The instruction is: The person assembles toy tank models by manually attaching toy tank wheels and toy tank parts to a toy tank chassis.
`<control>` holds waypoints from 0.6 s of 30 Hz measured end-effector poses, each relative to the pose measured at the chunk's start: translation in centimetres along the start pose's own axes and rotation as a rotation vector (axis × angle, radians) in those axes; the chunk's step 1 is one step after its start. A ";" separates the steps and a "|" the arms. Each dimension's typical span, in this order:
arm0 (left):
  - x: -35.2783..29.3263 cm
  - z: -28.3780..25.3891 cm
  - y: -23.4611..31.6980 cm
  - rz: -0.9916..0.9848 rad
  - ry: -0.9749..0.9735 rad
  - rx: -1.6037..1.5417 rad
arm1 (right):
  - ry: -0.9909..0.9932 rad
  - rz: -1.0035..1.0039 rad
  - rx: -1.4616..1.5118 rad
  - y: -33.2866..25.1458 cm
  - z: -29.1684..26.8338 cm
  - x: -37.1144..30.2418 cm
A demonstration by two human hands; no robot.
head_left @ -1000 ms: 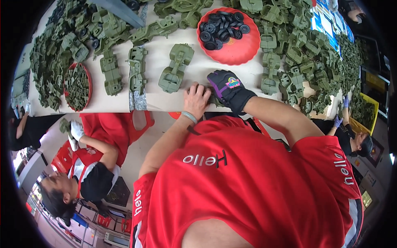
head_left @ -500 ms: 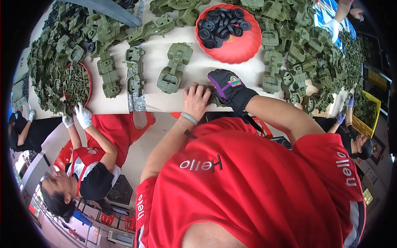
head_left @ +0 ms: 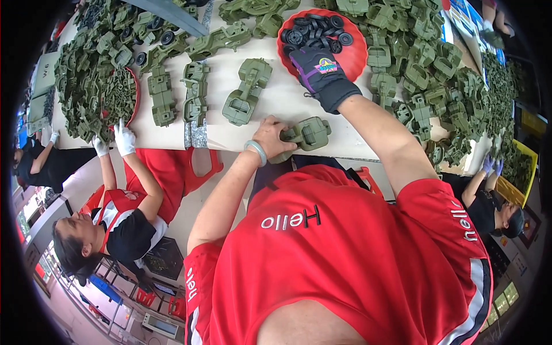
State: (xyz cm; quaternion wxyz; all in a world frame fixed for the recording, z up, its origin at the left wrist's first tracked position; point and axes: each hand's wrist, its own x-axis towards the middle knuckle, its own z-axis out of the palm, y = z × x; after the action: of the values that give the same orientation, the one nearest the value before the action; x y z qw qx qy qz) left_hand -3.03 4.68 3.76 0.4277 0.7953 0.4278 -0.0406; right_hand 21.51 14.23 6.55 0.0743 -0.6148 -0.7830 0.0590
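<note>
My left hand, bare and with a pale bangle at the wrist, grips an olive-green plastic toy vehicle body at the table's front edge. Its fingers cover part of the piece. My right hand wears a black and purple glove and reaches over the near left rim of a scalloped red dish. Small black toy wheels are heaped in that dish. The gloved fingertips meet the wheels, and dark glove against dark wheels hides whether any is held. Another green toy vehicle body lies just beyond my left hand.
Green vehicle bodies are piled at the right and far left. Two more bodies lie left of my hands. A grey metal bar crosses the top. A co-worker's white-gloved hands work at the left; other people are farther off.
My right hand has moved from the vehicle body at the table edge up to the dish of wheels. My left hand keeps hold of the body, which now shows more fully.
</note>
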 end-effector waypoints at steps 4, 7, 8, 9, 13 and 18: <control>0.7 -1.7 -0.1 0.019 -0.014 0.077 | 0.104 -0.027 0.280 1.6 -2.2 -2.8; 2.4 -3.6 -0.7 0.010 -0.141 -0.205 | 0.162 0.007 0.258 3.5 -3.3 -8.1; 3.0 -3.9 -1.0 0.050 -0.139 -0.123 | 0.095 0.034 0.181 4.0 -2.7 -9.9; 3.8 -3.8 -2.2 0.002 -0.210 -0.202 | 0.011 0.055 0.105 3.0 -3.3 -11.3; 5.9 -1.4 -5.6 -0.001 -0.238 -0.427 | -0.180 0.089 -0.019 1.1 -1.8 -15.2; 3.4 -1.5 -2.0 0.092 0.081 0.015 | -0.281 0.179 0.204 0.6 -0.4 -17.8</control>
State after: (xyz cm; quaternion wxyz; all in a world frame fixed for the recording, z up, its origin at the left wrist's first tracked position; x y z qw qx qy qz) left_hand -2.76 8.49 1.99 0.4057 0.8183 0.4071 0.0082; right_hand 26.30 -2.88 6.05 0.0204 -0.6570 -0.7178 0.2298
